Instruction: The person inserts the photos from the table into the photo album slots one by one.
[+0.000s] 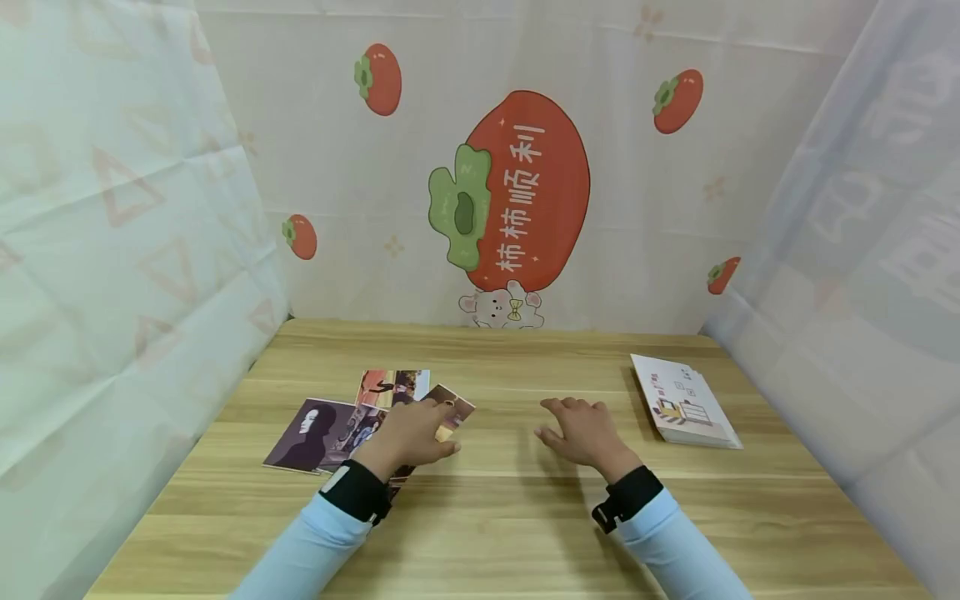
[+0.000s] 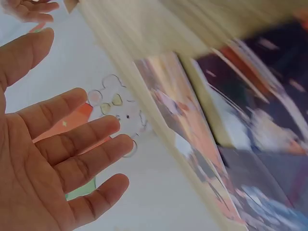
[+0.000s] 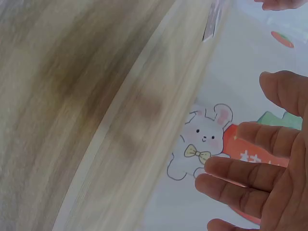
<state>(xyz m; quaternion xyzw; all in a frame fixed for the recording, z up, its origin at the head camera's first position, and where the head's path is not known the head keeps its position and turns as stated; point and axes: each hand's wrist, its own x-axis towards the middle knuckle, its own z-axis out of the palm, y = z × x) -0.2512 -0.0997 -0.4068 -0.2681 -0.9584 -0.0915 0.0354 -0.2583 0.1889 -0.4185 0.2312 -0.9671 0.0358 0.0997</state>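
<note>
Several printed photo cards lie overlapping on the left of the table, among them a dark purple card with a silhouette [image 1: 309,435] and an orange-toned card [image 1: 375,388]. Over them hovers my left hand [image 1: 408,433], which hides part of the pile; its fingers are spread and relaxed in the left wrist view, with nothing in the palm. My right hand [image 1: 587,433] is held above bare wood near the middle, fingers loosely extended and holding nothing. To its right lies a neat stack of white cards [image 1: 686,402] with a small drawing on top.
The wooden table [image 1: 495,542] ends at a white back curtain [image 1: 337,167] printed with persimmons and a white cartoon animal. Pale curtains hang along both sides, the left one [image 1: 135,250] and the right one [image 1: 847,292].
</note>
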